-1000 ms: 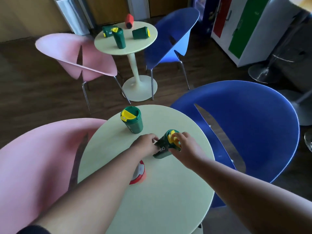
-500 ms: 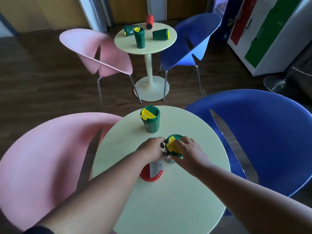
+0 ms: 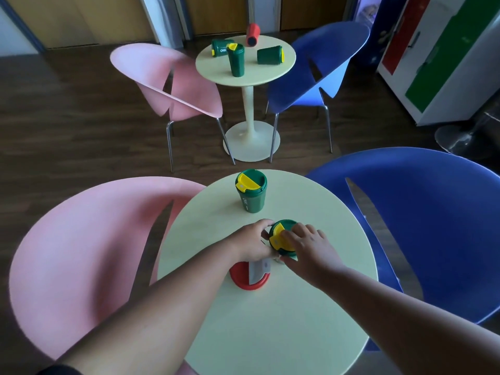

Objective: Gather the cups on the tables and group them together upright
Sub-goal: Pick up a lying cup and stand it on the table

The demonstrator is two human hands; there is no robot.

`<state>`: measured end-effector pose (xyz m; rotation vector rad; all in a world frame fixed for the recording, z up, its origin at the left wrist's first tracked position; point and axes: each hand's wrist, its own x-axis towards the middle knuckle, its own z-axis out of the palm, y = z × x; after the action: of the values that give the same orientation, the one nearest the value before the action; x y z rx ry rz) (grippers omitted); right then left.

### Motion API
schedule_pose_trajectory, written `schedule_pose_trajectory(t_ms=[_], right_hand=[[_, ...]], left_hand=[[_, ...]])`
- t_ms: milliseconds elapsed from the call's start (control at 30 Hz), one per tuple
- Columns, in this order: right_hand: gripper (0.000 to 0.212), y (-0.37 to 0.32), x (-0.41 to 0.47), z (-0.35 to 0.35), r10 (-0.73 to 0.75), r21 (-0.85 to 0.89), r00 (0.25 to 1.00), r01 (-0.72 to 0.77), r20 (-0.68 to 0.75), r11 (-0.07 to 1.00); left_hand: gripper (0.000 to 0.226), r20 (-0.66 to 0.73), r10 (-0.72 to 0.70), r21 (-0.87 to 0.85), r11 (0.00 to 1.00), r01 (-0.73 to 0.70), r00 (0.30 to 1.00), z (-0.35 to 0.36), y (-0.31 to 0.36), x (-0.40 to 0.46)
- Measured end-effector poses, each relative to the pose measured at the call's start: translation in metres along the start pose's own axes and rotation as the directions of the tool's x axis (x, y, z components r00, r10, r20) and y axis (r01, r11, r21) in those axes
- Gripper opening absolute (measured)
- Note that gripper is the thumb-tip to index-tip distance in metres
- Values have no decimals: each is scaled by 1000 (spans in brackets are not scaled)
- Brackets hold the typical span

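On the near round table [image 3: 270,334], both hands grip one green cup [image 3: 282,239] standing upright between them, left hand [image 3: 251,243] at its side, right hand [image 3: 308,246] over the lid, another green cup [image 3: 251,191] standing just beyond, slightly left.

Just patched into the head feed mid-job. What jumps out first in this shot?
Both hands meet at the middle of the near table: the left hand and right hand hold a green cup with a yellow lid flap, standing upright. Another upright green cup stands just beyond it, and a red cup sits partly under the left wrist. On the far table one green cup stands while three others lie tipped over.
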<state>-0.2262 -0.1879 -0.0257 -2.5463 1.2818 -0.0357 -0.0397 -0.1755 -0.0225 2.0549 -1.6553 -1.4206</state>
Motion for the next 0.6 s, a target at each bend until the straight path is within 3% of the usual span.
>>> schedule_pose_trajectory(t_ms=[233, 367, 467, 600], right_hand=[[50, 0, 0, -6, -1, 23, 1000, 0, 19, 1000], [45, -1, 15, -17, 76, 183, 997, -77, 14, 980], [35, -3, 40, -28, 169, 350, 985, -166, 22, 922], [29, -4, 84, -38, 283, 464, 959, -265, 32, 845]], left_hand=[[76, 38, 23, -94, 995, -19, 999, -12, 0, -4], [40, -243, 49, -163, 982, -90, 969, -27, 2, -1], [17, -512, -33, -231, 968, -101, 858, -40, 5, 6], [21, -600, -269, -476, 877, -66, 753, -55, 3, 23]])
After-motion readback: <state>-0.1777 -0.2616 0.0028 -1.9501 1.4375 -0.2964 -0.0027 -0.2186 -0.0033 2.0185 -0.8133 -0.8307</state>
